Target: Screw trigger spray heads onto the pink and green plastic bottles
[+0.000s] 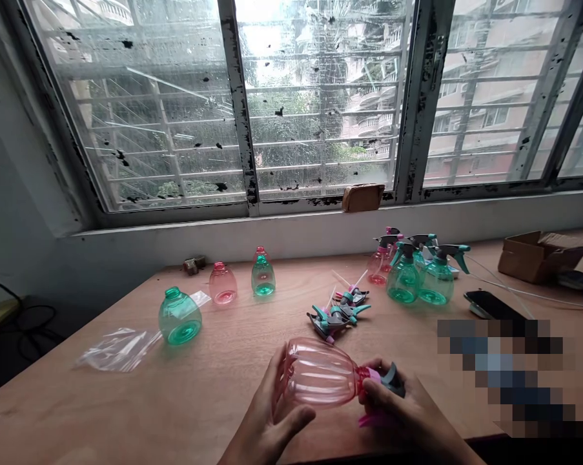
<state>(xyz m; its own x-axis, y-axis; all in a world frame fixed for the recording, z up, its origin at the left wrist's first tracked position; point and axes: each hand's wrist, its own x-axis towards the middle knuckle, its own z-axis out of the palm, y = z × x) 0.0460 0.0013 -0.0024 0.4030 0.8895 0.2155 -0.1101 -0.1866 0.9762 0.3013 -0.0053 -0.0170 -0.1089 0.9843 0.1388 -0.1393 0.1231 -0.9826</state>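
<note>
A pink see-through spray bottle (320, 374) lies on its side in the air near the table's front edge, its neck pointing right. My left hand (276, 413) cups its base, fingers behind the plastic and thumb held off below. At the neck, my right hand (392, 394) grips the pink collar of a dark grey and pink spray head (392, 380); part of the head is hidden by the fingers. Just beyond the bottle lies a pile of loose trigger spray heads (338, 316), some grey and teal, some with pink, with thin white tubes.
Headless bottles, a green one (179, 318) and a pink one (223, 284), stand left beside a plastic bag (119, 349). Several bottles with heads (434, 281) stand back right. A phone (497, 307), cables and a cardboard box (533, 258) are farther right; a blurred patch covers the near right.
</note>
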